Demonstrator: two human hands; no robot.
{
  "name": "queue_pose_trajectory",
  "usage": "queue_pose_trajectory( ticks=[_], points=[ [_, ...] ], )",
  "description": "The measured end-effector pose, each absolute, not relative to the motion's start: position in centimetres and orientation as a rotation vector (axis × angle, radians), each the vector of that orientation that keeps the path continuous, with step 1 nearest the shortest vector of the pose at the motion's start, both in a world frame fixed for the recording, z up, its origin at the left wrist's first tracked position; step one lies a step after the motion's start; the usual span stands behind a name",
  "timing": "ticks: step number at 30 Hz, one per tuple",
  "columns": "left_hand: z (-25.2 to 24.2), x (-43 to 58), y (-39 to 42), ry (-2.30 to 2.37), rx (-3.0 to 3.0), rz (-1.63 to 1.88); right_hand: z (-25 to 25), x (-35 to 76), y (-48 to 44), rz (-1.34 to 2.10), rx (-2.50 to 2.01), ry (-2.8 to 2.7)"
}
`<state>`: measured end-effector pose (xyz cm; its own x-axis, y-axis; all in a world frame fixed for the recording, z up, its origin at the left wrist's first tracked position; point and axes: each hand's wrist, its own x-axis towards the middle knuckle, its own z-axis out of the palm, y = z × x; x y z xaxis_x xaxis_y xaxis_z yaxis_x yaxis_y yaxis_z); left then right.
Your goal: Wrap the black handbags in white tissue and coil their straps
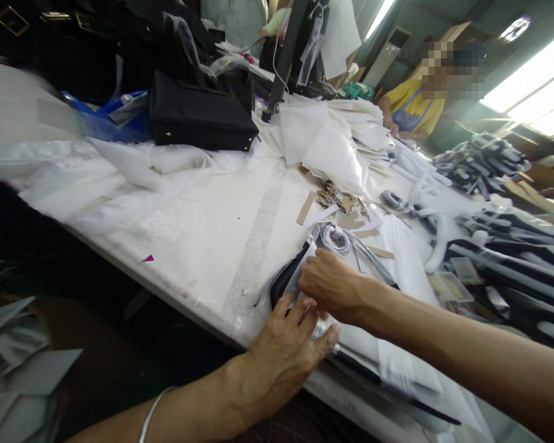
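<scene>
A black bag piece (284, 284), partly covered by a thin white sheet (299, 271), lies near the table's front edge. My left hand (289, 344) rests on its near end, fingers spread and bent. Just beyond, my right hand (330, 283) is closed in a fist over the white sheet, which runs under its fingers; the fingertips are hidden. A coiled strap in grey-white wrapping (335, 239) sits right behind the fist. Below my right forearm, more white-wrapped flat pieces with black edges (357, 366) reach along the table edge.
A black handbag (198, 114) stands at the back left beside a blue bag (111, 117). Metal fittings (337, 197) and cardboard strips lie behind the coil, before stacked white sheets (332, 147). Wrapped handles (503, 258) are piled right. A person in yellow (410, 107) works at the far side.
</scene>
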<state>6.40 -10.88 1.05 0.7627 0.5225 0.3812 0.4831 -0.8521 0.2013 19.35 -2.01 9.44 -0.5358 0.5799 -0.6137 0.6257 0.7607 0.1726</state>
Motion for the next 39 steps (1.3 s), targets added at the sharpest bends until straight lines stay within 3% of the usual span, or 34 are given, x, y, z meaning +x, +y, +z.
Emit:
queue_pose_trajectory(
  ticks=[6,12,17,22,24,26,29,34,39],
  points=[
    [1.3,6.4,-10.7,0.796,2.864,0.625,10.2,21.3,-0.9,0.130,0.891,2.330],
    [1.7,6.2,-10.8,0.805,2.860,0.633,11.4,26.9,-1.6,0.392,1.508,2.418],
    [1.2,6.4,-10.9,0.804,2.879,0.660,7.8,29.8,-4.9,-0.013,1.846,2.458],
    [1.3,6.2,-10.7,0.769,2.850,0.745,7.2,29.5,-6.4,-0.082,2.223,2.467],
    [2.0,5.7,-10.1,0.705,2.719,0.798,8.4,28.4,-6.8,-0.483,2.415,2.496],
    [2.8,4.9,-9.3,0.689,2.480,0.911,9.7,26.8,-7.6,-1.127,2.491,2.486],
    [3.5,3.3,-8.0,0.832,1.970,1.071,10.8,23.9,-9.2,-1.781,2.339,2.484],
    [3.7,1.1,-7.0,0.788,1.121,1.125,10.1,20.2,-10.1,-1.730,1.837,2.617],
    [3.1,-0.4,-7.5,0.898,0.796,1.211,8.4,18.0,-7.9,-1.750,1.360,2.881]
  ],
)
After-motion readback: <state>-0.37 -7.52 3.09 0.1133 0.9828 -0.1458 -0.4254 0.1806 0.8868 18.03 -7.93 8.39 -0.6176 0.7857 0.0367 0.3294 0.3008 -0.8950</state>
